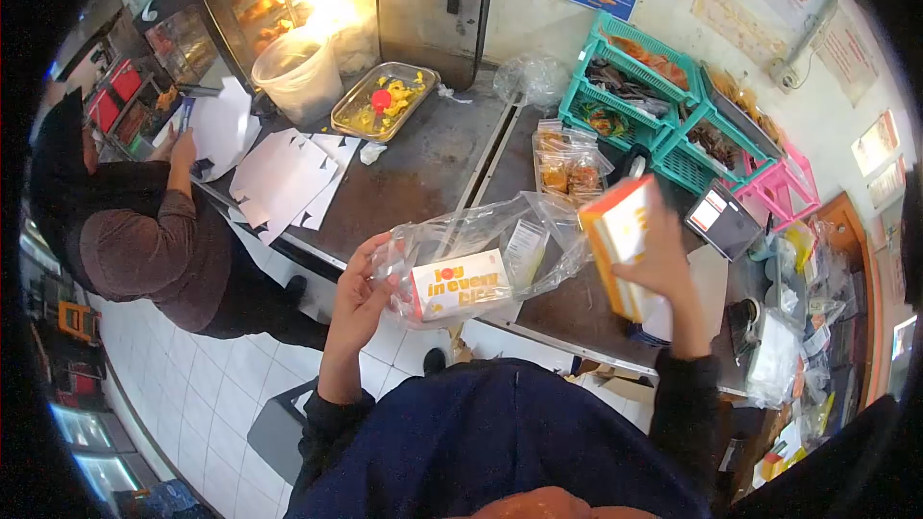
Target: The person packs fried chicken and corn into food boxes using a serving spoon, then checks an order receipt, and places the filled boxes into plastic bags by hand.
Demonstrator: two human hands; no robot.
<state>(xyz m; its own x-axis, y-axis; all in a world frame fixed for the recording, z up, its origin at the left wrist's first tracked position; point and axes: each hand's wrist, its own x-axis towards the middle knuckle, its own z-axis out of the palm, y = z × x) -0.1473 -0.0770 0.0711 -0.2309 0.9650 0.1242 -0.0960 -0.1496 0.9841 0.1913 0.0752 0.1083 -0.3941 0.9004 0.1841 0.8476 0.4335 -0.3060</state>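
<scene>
Navy top (500, 442) lowest in view. Left hand (358, 298) with fingers curled on the end of a clear bag (452, 231), a white box (461, 285) lying inside, held over the near edge of the table (423, 173); right hand (663, 264) with fingers clamped on an orange box (615, 231), upright and tilted, just beside the bag's right end. Farther left, a co-worker (144, 240) with a hand on papers (279, 178); tray (385, 101) and teal baskets (625, 86) at the back.
</scene>
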